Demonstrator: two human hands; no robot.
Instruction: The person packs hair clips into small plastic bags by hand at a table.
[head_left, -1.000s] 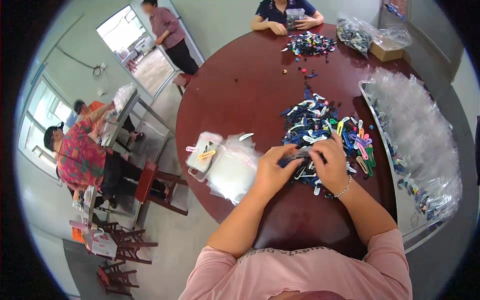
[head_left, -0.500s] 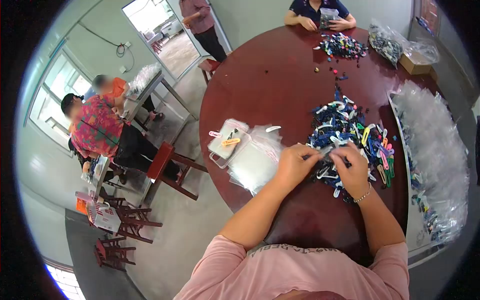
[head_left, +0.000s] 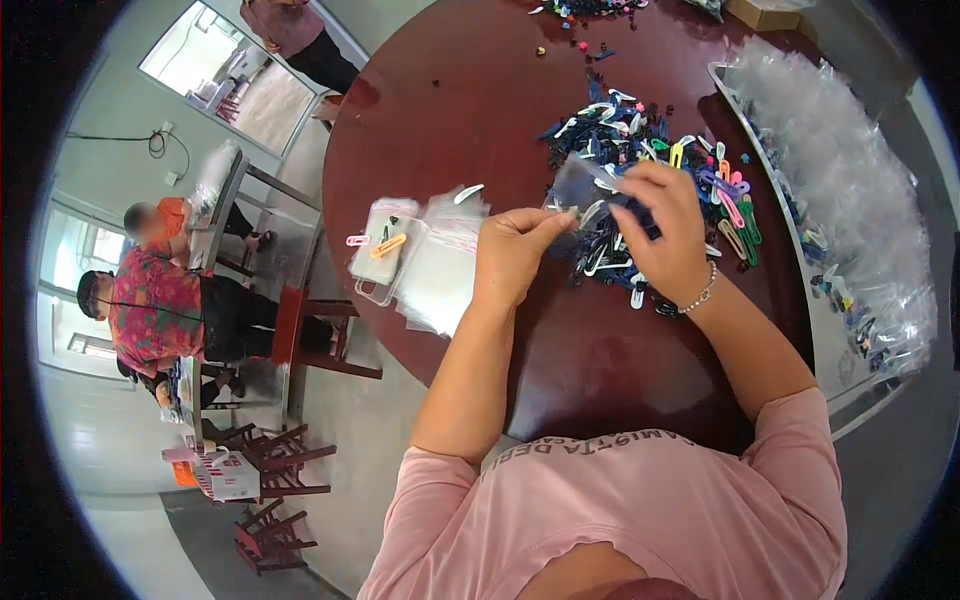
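A small clear plastic bag [head_left: 574,186] hangs over the pile of hair clips, pinched at its lower edge between the thumb and fingers of my left hand [head_left: 510,255]. My right hand [head_left: 668,235] is at the bag's right side, thumb and fingers spread apart; whether a fingertip touches the film is unclear. Below both hands lies the clip pile [head_left: 610,125], mostly dark blue, black and white. Larger coloured clips, such as a pink one [head_left: 733,208], sit at its right edge. Left of my left hand are flat clear bags [head_left: 440,262] in a fanned stack.
A clear case [head_left: 372,268] carries an orange clip [head_left: 388,246] and a pink clip [head_left: 357,240]. Along the right stands a tray [head_left: 735,100] heaped with filled plastic bags [head_left: 830,170]. More clips [head_left: 590,8] lie at the far side. People work at tables on the left.
The view has tilted down and shifted right. My hands have drawn apart; the right fingers have spread, and the bag now shows upright above my left fingertips.
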